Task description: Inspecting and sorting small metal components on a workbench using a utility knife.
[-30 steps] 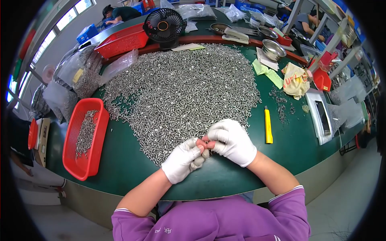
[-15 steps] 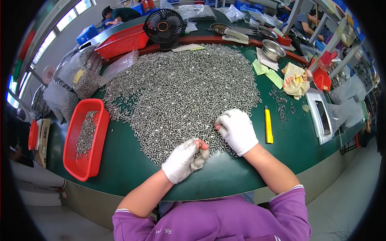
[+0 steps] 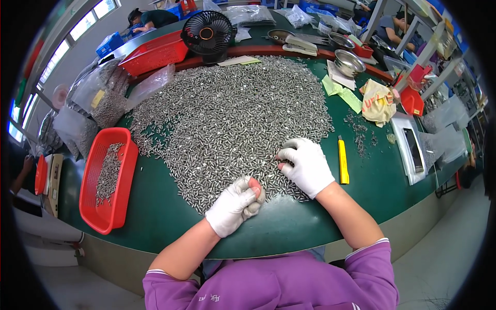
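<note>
Green tabletop (image 3: pixel 155 217) heaped with small metal pins (image 3: pixel 227 113); left hand (image 3: pixel 235 205) clenched, contents hidden, right hand (image 3: pixel 306 165) spread loose on pile edge; best picked singly.

Clear plastic bags (image 3: pixel 98 101) of small metal parts slumped at ten o'clock on the green tabletop (image 3: pixel 289 227), one bearing a small yellow label (image 3: pixel 96 98). More clear bags (image 3: pixel 250 14) lay at twelve o'clock behind the fan. A crumpled yellow wrapper (image 3: pixel 377 101) with red print sat at two o'clock. A flat grey device with a dark screen (image 3: pixel 412 150) rested at three o'clock.
</note>
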